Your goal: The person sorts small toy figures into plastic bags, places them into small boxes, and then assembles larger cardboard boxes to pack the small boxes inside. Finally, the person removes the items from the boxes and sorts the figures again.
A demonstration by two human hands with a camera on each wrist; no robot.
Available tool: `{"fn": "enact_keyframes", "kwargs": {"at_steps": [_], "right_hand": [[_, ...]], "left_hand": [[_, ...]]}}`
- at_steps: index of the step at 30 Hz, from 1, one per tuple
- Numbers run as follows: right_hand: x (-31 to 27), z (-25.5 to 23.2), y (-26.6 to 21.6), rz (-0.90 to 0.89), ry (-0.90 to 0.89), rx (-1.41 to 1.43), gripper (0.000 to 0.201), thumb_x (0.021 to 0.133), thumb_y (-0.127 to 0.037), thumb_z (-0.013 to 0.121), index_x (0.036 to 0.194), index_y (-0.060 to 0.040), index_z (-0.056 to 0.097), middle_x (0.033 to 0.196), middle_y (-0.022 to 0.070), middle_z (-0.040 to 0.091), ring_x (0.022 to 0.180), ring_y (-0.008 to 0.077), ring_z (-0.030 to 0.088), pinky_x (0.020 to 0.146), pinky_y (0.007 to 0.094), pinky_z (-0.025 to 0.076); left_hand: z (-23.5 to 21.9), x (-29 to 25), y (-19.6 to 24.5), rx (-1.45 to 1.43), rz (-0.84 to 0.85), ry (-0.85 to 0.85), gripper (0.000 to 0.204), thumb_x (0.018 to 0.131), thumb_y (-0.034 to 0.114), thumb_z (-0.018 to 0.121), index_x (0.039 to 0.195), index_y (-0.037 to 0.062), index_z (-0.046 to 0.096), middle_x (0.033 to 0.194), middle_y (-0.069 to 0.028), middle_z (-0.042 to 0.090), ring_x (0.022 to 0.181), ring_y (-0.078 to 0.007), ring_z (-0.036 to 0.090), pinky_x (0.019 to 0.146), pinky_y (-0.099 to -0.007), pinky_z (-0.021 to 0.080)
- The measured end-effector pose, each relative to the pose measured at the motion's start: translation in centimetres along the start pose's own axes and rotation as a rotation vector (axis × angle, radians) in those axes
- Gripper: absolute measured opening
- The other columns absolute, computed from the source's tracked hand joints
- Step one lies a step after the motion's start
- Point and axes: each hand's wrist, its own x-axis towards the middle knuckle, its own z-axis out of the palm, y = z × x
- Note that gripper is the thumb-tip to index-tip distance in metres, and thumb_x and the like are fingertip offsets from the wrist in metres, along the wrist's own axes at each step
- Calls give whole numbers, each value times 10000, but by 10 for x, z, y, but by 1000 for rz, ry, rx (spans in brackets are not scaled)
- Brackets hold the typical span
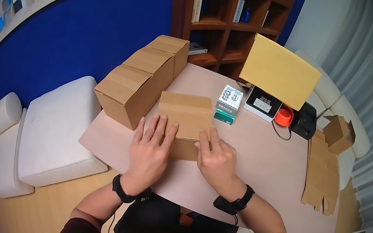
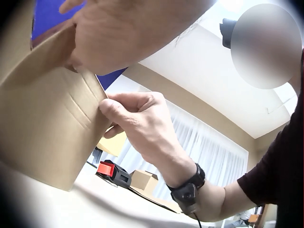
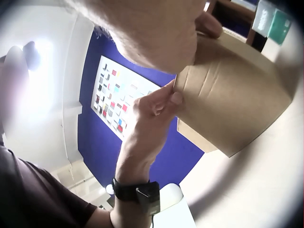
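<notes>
In the head view a brown cardboard box (image 1: 185, 116) stands on the table in front of me, its top flap folded over. My left hand (image 1: 148, 155) grips the front left corner, with several fingers long over the top and side. In the right wrist view the thumb of that hand lies on the box's front face (image 3: 228, 99). At the front right corner my right hand (image 1: 218, 161) holds the upper edge with bent fingers. Its thumb (image 2: 114, 109) presses the front face in the left wrist view.
A row of cardboard boxes (image 1: 141, 77) runs along the table's left side. Behind right are a small box marked BRICKS (image 1: 229, 101), a yellow panel (image 1: 280, 70), a red roll (image 1: 283, 116) and a black device (image 1: 304, 120). Flattened cardboard (image 1: 322, 176) lies at the right edge.
</notes>
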Motion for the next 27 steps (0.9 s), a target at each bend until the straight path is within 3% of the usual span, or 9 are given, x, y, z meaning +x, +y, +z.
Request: {"fn": "enact_keyframes", "kwargs": {"at_steps": [4, 7, 11, 14, 15, 17, 22, 24, 27], "right_hand": [[22, -5, 21, 67, -135, 363, 450, 863, -70, 783, 1303, -19, 709, 1309, 329, 671, 953, 422, 751, 825, 461, 628], [34, -17, 42, 245, -65, 436, 476, 883, -42, 765, 1353, -56, 690, 1377, 284, 664, 1242, 467, 664, 1014, 505, 580], [46, -43, 68, 302, 43, 451, 433, 872, -14, 769, 1302, -31, 721, 1322, 276, 700, 1191, 424, 707, 986, 450, 603], [48, -60, 87, 478, 83, 559, 387, 872, 17, 756, 1258, -12, 746, 1275, 238, 737, 1115, 340, 749, 950, 382, 616], [45, -63, 97, 507, 90, 546, 387, 877, 23, 750, 1263, -8, 744, 1281, 216, 742, 1077, 302, 754, 930, 361, 616], [41, -71, 115, 537, 91, 496, 385, 897, 21, 734, 1280, -4, 741, 1280, 169, 759, 1035, 250, 761, 901, 341, 613], [21, -105, 158, 709, 137, 364, 391, 910, -19, 735, 1301, -21, 740, 1234, 165, 778, 1040, 262, 761, 930, 350, 590], [1, -121, 180, 757, 165, 189, 398, 911, -58, 746, 1309, -33, 739, 1239, 173, 776, 1036, 291, 761, 953, 374, 582], [-45, -150, 226, 933, 4, -128, 469, 903, -146, 772, 1360, -53, 713, 1242, 228, 759, 1072, 370, 736, 982, 408, 566]], "left_hand": [[16, 28, -5, 62, -40, -13, 758, 833, -14, 610, 1560, 193, 556, 1520, -316, 533, 1490, -472, 450, 1255, -620, 298], [38, 43, -3, 115, -46, -36, 777, 859, 21, 613, 1607, 194, 491, 1536, -346, 468, 1511, -562, 339, 1265, -691, 190], [62, 70, -2, 146, 2, -61, 794, 849, 74, 662, 1613, 137, 453, 1574, -349, 394, 1518, -572, 294, 1214, -790, 146], [97, 98, -23, 142, 41, -17, 801, 834, 59, 675, 1600, 141, 459, 1562, -344, 405, 1516, -582, 290, 1205, -806, 137], [105, 107, -27, 190, 37, 14, 613, 935, 138, 622, 1542, 156, 540, 1523, -342, 455, 1520, -562, 318, 1200, -822, 125], [118, 125, -35, 199, 24, -9, 614, 937, 145, 626, 1544, 161, 534, 1524, -339, 455, 1521, -562, 316, 1197, -825, 127], [141, 164, -50, 258, 37, -150, 685, 920, 161, 662, 1577, 187, 470, 1562, -344, 404, 1550, -580, 254, 1166, -852, 139], [146, 178, -55, 224, 46, -186, 789, 865, 92, 695, 1598, 159, 411, 1594, -347, 360, 1560, -589, 225, 1155, -857, 176], [155, 196, -63, 218, 42, -256, 776, 879, 96, 694, 1588, 164, 386, 1621, -338, 331, 1577, -585, 191, 1153, -866, 167]]}}
